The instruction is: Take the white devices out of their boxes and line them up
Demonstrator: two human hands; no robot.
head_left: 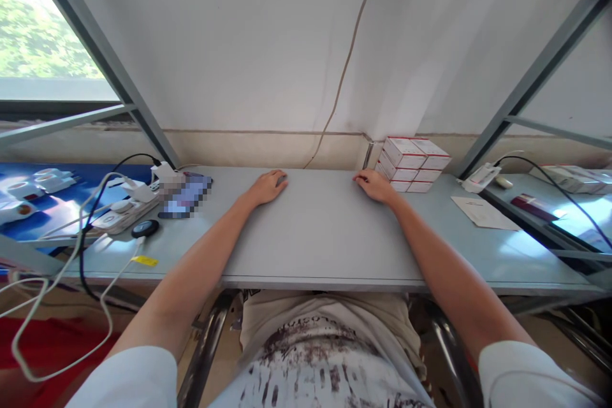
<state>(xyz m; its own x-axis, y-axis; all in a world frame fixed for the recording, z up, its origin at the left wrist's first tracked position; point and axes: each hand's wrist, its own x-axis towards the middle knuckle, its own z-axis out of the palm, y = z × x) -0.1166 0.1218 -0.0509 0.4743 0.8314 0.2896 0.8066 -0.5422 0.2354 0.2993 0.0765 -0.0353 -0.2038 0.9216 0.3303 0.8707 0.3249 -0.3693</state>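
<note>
Under the left hand (pixel 268 187) sits a small grey object (pixel 282 179), fingers flat over it, gripping nothing. Right hand (pixel 375 185) rests flat, fingers spread, just beside stacked white boxes with red trim (pixel 414 164). Both lie on a grey table (pixel 315 236) against a white wall (pixel 248 44).

A stack of white, red-trimmed boxes (pixel 412 164) sits at the table's back edge, just beside the right hand (pixel 375 185).

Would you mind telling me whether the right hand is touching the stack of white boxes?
Cannot tell. In the head view the right hand lies flat on the table right beside the stack of white boxes, with no plain gap or contact.
</note>
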